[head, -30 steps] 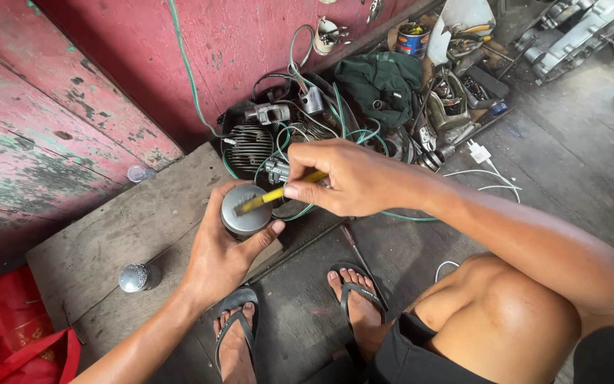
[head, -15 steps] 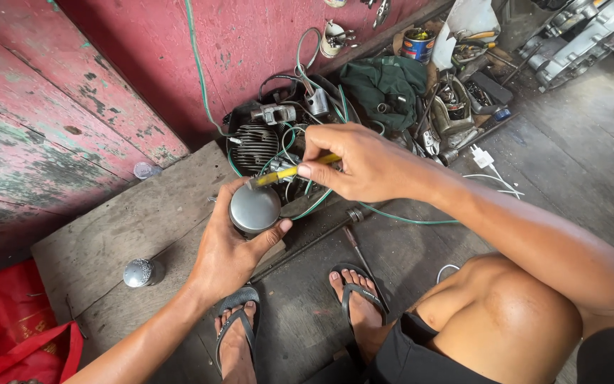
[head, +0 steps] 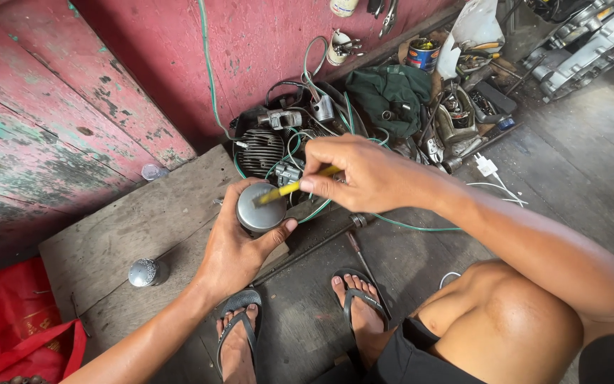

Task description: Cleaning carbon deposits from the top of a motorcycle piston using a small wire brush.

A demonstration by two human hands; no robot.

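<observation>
Above the wooden floor [head: 143, 227] my left hand [head: 232, 249] wraps tight around a round metal piston [head: 261, 208]; my right hand [head: 364, 174] pinches a yellow tool [head: 289, 189], tip touching its top.

Piston [head: 261, 208] in left hand [head: 239, 249]: bare metal, dull grey crown, smooth, slight sheen. Tool [head: 294, 188] in right hand [head: 364, 174]: yellow handle, looks like plastic, matt. Wooden platform [head: 129, 227]: rough grey weathered planks, unfinished. Wall [head: 108, 85]: wood boards, red paint flaking, matt, green patches showing through. Finned cylinder [head: 261, 149]: dark cast metal, grimy. Small round cap [head: 143, 272]: shiny metal, speckled. Green cable [head: 211, 78]: smooth plastic sheath. Green cloth [head: 392, 96]: soft, matt, crumpled. Red bag [head: 8, 327]: glossy, woven-looking plastic. Flip-flops [head: 239, 306]: matt dark rubber.
</observation>
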